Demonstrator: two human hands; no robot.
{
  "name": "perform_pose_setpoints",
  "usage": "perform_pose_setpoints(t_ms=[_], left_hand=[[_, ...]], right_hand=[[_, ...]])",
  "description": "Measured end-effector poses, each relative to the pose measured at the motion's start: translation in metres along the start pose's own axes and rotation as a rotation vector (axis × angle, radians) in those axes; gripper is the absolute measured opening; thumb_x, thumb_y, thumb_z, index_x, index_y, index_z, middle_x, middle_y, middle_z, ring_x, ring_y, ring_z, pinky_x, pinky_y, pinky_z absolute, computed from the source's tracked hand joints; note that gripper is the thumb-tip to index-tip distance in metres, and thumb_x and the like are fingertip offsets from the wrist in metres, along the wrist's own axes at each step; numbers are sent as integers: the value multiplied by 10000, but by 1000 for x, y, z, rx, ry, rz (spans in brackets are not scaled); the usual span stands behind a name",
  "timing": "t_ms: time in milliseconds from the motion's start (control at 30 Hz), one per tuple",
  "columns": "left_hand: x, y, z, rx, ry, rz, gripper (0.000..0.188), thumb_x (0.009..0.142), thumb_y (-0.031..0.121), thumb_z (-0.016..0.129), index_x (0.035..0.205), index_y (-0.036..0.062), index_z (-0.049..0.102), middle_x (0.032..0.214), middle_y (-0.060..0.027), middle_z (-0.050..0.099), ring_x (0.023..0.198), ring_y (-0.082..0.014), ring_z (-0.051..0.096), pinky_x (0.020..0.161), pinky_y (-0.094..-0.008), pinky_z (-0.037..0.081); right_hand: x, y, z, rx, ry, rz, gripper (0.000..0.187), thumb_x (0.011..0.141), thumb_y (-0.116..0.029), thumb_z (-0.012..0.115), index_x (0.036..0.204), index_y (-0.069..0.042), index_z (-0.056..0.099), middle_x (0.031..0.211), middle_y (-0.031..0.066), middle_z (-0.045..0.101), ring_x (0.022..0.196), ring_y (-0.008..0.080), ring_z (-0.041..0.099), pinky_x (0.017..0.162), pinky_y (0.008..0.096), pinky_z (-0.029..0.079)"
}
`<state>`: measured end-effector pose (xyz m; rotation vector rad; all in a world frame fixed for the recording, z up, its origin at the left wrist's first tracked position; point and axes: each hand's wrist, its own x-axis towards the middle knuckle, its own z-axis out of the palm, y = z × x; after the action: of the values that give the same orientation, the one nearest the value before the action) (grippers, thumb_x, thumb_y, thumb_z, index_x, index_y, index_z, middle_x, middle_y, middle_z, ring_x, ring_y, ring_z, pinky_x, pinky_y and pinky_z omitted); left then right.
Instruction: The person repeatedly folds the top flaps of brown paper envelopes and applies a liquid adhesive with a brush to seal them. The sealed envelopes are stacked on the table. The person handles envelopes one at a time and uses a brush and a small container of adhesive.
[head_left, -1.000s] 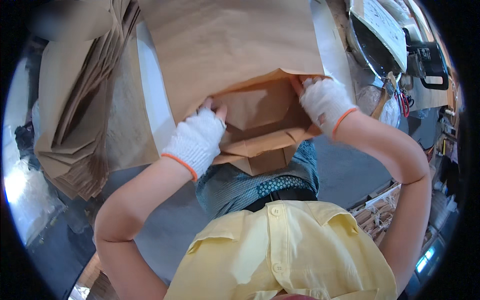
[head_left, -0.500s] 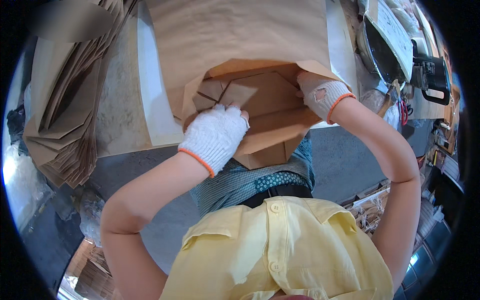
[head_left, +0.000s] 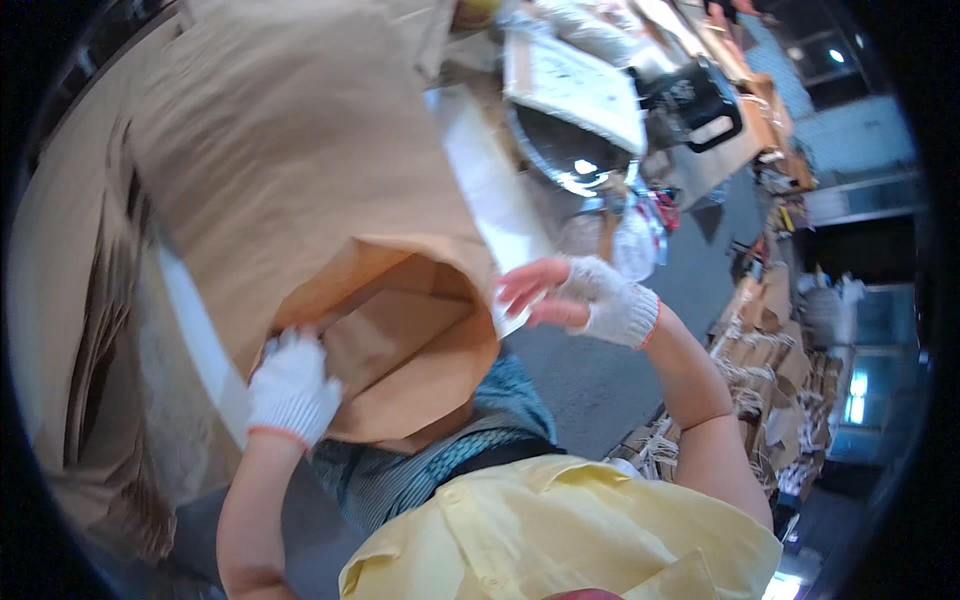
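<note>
A large brown paper bag lies on the table with its round mouth gaping toward me, and folded paper shows at its inner end. At the left rim of that mouth my left hand, in a white fingerless knitted glove, is closed on the paper edge; its fingertips are partly blurred. Just right of the mouth, my right hand in a matching glove has its fingers stretched apart and holds nothing. Its fingertips are close to the bag's right side; whether they touch it I cannot tell.
Stacked folded brown paper bags stand along the left. Beyond my right hand are a basin with a white board over it and a black-handled container. Tied brown bundles lie on the right.
My right hand has come out of the bag's mouth and opened beside it. The left hand has shifted to the left rim. The whole view has swung toward the right.
</note>
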<state>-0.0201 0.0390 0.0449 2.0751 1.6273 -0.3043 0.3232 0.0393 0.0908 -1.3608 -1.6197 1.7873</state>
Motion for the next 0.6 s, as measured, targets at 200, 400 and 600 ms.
perform_pose_setpoints(t_ms=[200, 400, 600], left_hand=[[-2, 0, 10, 183, -19, 125, 502, 636, 287, 859, 984, -26, 677, 1115, -151, 568, 1122, -332, 530, 957, -438, 467], [-6, 20, 1, 183, 5, 72, 364, 670, 221, 836, 946, 12, 724, 1127, -115, 551, 1143, -311, 523, 958, -406, 491], [-18, 15, 16, 30, 145, 109, 336, 648, 95, 816, 890, -6, 606, 1116, -162, 546, 1053, -373, 554, 922, -436, 490]], right_hand=[[-44, 55, -73, -1876, 506, 102, 343, 846, -163, 662, 1189, -177, 645, 1024, 78, 615, 1012, 272, 593, 812, 388, 513], [-12, 18, -115, -1118, 931, -245, 140, 779, -137, 747, 902, -113, 684, 861, -9, 679, 840, 172, 642, 769, 319, 505], [9, 67, -153, -161, 1058, -126, 167, 855, -211, 744, 896, -49, 738, 865, 48, 711, 811, 121, 635, 734, 267, 505]])
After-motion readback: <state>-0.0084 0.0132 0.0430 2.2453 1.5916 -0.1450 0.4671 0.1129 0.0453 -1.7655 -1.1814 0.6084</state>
